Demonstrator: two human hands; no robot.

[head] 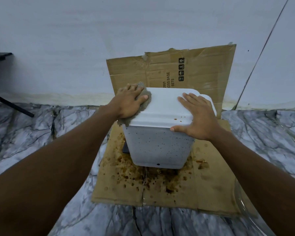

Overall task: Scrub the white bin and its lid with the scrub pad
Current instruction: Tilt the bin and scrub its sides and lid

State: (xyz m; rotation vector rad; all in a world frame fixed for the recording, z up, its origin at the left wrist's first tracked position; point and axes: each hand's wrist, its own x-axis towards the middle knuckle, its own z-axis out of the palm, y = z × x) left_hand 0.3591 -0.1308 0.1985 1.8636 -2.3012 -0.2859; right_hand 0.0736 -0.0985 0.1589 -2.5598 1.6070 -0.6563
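Both hands lie flat, fingers spread, on the lid (165, 103) of the white bin (158, 145), standing on stained cardboard (126, 184) on the floor (41, 133): left hand (131, 99) presses the scrub pad (147, 99) onto the lid's left edge, right hand (197, 116) just steadies. Lid scrub likely underway; next strokes should reach the spotted front rim.
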